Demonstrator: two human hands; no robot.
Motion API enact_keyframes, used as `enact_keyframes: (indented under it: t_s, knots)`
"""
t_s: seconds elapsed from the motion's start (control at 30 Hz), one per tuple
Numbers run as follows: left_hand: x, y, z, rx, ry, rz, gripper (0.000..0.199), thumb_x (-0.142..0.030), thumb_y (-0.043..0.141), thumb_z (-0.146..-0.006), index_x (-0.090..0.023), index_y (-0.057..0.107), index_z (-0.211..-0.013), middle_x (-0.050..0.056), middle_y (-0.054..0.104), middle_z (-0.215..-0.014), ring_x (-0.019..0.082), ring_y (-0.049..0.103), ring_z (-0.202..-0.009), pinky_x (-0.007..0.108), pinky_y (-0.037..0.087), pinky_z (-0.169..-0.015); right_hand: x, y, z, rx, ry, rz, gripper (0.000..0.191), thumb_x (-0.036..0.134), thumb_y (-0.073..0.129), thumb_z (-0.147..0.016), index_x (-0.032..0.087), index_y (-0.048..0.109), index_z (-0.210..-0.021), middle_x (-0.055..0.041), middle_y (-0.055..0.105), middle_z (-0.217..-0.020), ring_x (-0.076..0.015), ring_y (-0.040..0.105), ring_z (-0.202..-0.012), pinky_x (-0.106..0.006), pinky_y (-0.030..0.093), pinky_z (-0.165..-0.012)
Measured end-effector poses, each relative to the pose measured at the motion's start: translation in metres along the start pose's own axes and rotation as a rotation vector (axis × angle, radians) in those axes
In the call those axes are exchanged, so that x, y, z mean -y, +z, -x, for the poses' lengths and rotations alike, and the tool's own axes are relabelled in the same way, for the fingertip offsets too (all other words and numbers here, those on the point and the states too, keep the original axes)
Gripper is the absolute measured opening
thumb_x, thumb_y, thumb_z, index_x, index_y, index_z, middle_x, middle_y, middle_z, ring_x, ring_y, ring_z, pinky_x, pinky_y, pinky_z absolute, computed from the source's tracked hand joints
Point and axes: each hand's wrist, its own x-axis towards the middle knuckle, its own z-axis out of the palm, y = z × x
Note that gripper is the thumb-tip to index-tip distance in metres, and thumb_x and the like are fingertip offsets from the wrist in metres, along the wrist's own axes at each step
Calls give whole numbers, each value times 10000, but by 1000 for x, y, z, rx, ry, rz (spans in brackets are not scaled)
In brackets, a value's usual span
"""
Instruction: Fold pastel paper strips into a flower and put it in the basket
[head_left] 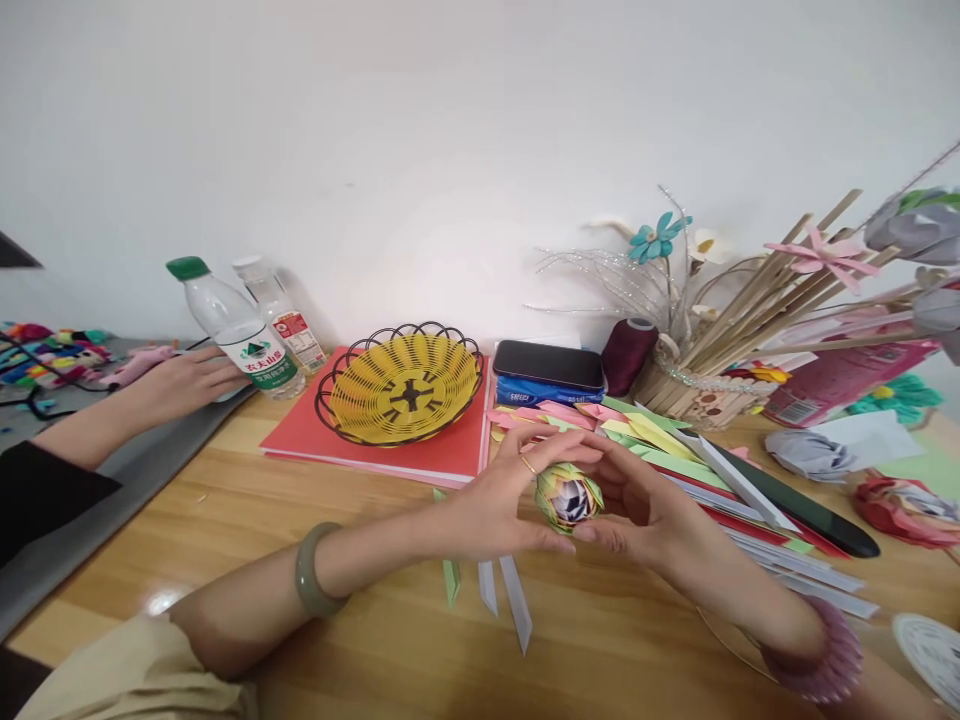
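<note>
A small round folded-paper flower (568, 497), green and yellow outside with a white and dark centre, is cupped between my hands above the table. My left hand (501, 500), with a ring on one finger, curls round its left side. From the right, my right hand (651, 505) closes round it, thumb near the front. The fingertips of both hands meet over its top. Under the left wrist lie a green paper strip (451, 580) and two white paper strips (515, 605). Behind the hands spreads a pile of folded coloured paper strips (637, 432).
A yellow woven basket (367, 400) rests on red paper (300, 440). At left, another person's hand (184, 387) is beside a water bottle (247, 340). Behind are a phone (549, 364) and thread spool (628, 355); paper flowers (907, 508) lie right.
</note>
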Motion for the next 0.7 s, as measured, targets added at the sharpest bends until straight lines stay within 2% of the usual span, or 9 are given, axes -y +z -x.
enact_keyframes:
  t_s: [0.07,0.13,0.23,0.3,0.37,0.47,0.6,0.7]
  knots:
    - [-2,-1,0,49,-74,-63,880,-376,694,-619,-296,204,-1346,77,318,-1370,235,180,-1301,433,202,-1059,-7,0,2,-90,35,156,616,364,631,-719,234,367,-1261,-97,531,-1191,-225,540,-1038,-372,469,-849]
    - [-3,-2,0,68,-155,-94,903,-381,702,-600,-273,203,-1345,97,243,-1395,241,182,-1303,436,224,-1052,-15,-1,9,-122,86,303,571,387,606,-731,215,398,-1234,-101,563,-1133,-237,566,-998,-407,468,-848]
    - [-2,-5,1,102,-214,-115,832,-307,677,-630,-245,234,-1331,98,260,-1388,229,221,-1293,415,235,-1052,-26,-9,26,-134,53,551,521,364,612,-725,208,445,-1193,-115,513,-1209,-263,489,-1112,-455,399,-933]
    - [-1,-6,2,142,-214,-134,766,-238,642,-651,-240,262,-1316,83,292,-1382,218,247,-1281,401,240,-1050,-30,-17,38,-199,-23,701,527,371,601,-734,233,426,-1211,-109,485,-1236,-272,448,-1152,-487,359,-961]
    - [0,-6,2,160,-228,-143,725,-198,617,-657,-243,285,-1300,80,338,-1356,212,310,-1241,392,291,-1018,-30,-25,47,-216,-54,793,514,358,588,-747,260,413,-1220,-97,469,-1246,-266,440,-1156,-478,371,-953]
    - [4,0,2,148,-310,-167,693,-234,658,-621,-232,359,-1246,91,429,-1266,225,415,-1139,389,371,-940,-28,-30,50,-140,-48,811,515,261,565,-762,267,386,-1244,-89,443,-1251,-238,463,-1125,-408,424,-911]
    - [6,13,2,80,-442,-227,668,-351,716,-559,-220,438,-1152,76,512,-1115,237,495,-1015,402,423,-856,-28,-25,41,-5,13,711,532,158,531,-749,248,386,-1253,-63,506,-1081,-152,563,-827,-289,496,-716]
    - [5,20,3,44,-449,-274,589,-341,718,-573,-218,477,-1096,71,507,-1113,239,491,-1035,393,422,-863,-29,-19,34,-35,71,702,520,142,542,-725,223,432,-1227,-40,541,-932,-146,552,-747,-282,480,-675]
